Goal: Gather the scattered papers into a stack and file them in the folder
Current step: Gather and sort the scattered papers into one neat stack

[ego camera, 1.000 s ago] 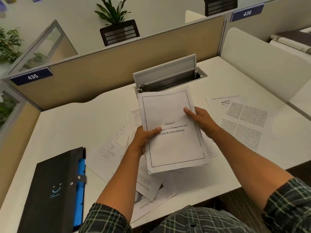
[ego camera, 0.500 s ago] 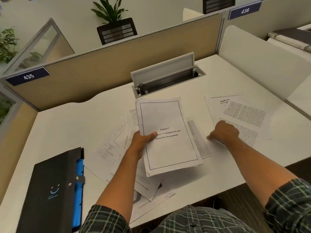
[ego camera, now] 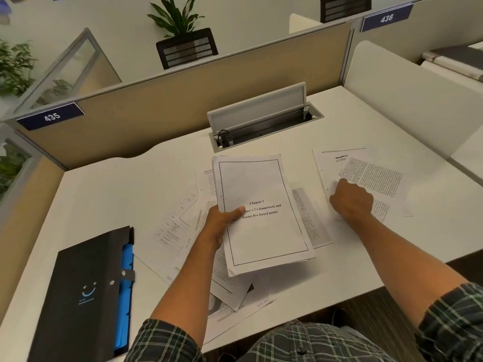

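Note:
My left hand (ego camera: 220,222) holds a stack of papers (ego camera: 261,236) above the white desk (ego camera: 104,199); its top sheet reads "Chapter 3". My right hand (ego camera: 351,199) rests knuckles-up on the printed sheets (ego camera: 376,176) lying at the right, fingers curled at their left edge. Whether it grips a sheet I cannot tell. More loose papers (ego camera: 180,226) lie under and to the left of the held stack, and some (ego camera: 235,312) overhang the front edge. A black folder (ego camera: 83,291) with blue dividers lies shut at the front left.
An open cable hatch (ego camera: 261,121) sits at the back of the desk, just behind the stack. Beige partitions (ego camera: 162,111) wall the back and left, a white divider (ego camera: 407,92) the right. Planters stand on top of the partition.
My right hand let go of the stack and moved right onto the printed sheets. The left hand keeps the stack, which sank a little lower.

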### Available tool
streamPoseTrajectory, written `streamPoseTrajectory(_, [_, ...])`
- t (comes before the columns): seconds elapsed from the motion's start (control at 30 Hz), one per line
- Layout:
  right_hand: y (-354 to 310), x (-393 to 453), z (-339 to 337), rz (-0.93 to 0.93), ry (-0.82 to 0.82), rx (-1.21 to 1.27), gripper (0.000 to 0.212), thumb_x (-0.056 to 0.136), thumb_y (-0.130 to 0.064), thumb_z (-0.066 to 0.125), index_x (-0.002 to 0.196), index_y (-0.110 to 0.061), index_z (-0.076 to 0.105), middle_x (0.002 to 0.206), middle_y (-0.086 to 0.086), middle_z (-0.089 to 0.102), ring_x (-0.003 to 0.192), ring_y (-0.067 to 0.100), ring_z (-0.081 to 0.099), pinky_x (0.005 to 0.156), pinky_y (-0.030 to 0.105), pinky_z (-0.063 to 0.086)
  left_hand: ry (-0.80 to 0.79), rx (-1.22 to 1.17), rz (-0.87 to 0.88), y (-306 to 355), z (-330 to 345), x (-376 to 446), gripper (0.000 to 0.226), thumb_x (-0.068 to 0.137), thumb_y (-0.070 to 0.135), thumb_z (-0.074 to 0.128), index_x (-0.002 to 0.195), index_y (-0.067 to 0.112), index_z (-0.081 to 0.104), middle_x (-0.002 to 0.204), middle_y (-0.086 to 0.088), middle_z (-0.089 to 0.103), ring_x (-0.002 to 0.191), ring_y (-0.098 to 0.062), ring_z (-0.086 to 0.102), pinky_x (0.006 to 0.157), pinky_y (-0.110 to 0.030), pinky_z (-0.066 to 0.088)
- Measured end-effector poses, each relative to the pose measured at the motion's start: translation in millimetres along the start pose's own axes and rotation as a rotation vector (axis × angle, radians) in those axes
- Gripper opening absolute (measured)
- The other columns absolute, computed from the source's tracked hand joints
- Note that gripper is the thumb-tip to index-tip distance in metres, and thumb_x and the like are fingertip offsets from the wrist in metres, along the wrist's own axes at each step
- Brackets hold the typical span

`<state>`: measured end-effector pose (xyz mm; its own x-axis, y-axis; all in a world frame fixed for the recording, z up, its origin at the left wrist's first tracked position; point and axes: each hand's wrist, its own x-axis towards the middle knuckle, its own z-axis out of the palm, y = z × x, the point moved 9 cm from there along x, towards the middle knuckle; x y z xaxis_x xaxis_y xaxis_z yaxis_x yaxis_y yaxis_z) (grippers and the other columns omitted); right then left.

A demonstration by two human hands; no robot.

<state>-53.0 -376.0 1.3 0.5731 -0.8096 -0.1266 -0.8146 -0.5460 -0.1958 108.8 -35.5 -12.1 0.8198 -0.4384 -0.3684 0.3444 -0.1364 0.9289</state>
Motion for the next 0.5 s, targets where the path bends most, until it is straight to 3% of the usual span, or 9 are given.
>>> streamPoseTrajectory(0.17, [-58.9, -29.1, -54.0, -0.24, 0.28, 0.113, 0.038, 0.091, -0.008, 0.052, 0.128, -0.013, 0.06, 0.085, 0.013, 0.073, 0.063, 0.033, 0.061, 0.062, 0.034, 0.043, 0.015, -0.021, -0.011, -3.5, -3.1, 2.5, 0.047, 0.08, 0.009, 0.084, 0.124, 0.005, 0.069, 0.113, -0.011, 0.077, 0.105, -0.03, 0.074, 0.095, -0.047, 0.059])
streamPoseTrajectory(0.27, [-120.4, -82.3, -92.8, -0.705, 0.514, 0.26, 0.043, 0.084, 0.0, 0.063, 0.126, -0.009, 0.069, 0.089, 0.014, 0.078, 0.055, 0.037, 0.067, 0.052, 0.036, 0.05, 0.035, -0.045, -0.036, -7.4, -4.5, 4.7, 0.047, 0.08, 0.008, 0.085, 0.124, 0.003, 0.069, 0.112, -0.013, 0.077, 0.105, -0.032, 0.074, 0.097, -0.051, 0.057])
streamPoseTrajectory(0.37, [-169.0, -127.1, -84.0, -1.125, 0.344, 0.208, 0.044, 0.086, -0.004, 0.066, 0.13, -0.011, 0.068, 0.103, 0.013, 0.078, 0.067, 0.039, 0.072, 0.055, 0.045, 0.059, 0.055, -0.076, -0.039, -8.4, -6.4, 5.1, 0.047, 0.079, 0.009, 0.085, 0.123, 0.003, 0.069, 0.112, -0.015, 0.077, 0.106, -0.035, 0.073, 0.098, -0.052, 0.056])
streamPoseTrajectory(0.43, [-187.2, -145.6, -65.4, -1.259, 0.175, 0.117, 0.045, 0.092, -0.013, 0.066, 0.137, -0.015, 0.063, 0.112, 0.011, 0.077, 0.079, 0.034, 0.074, 0.065, 0.043, 0.061, 0.069, -0.075, -0.025, -6.1, -8.2, 5.8, 0.044, 0.08, 0.01, 0.084, 0.122, 0.007, 0.07, 0.111, -0.015, 0.077, 0.107, -0.037, 0.072, 0.096, -0.051, 0.057])
streamPoseTrajectory(0.5, [-196.5, -155.2, -45.3, -1.305, -0.026, 0.084, 0.053, 0.098, -0.035, 0.064, 0.149, -0.024, 0.051, 0.132, 0.004, 0.07, 0.095, 0.023, 0.074, 0.08, 0.036, 0.059, 0.086, -0.066, -0.015, -4.5, -11.1, 6.2, 0.04, 0.083, 0.009, 0.078, 0.123, 0.011, 0.072, 0.112, -0.014, 0.077, 0.108, -0.036, 0.071, 0.097, -0.051, 0.057])
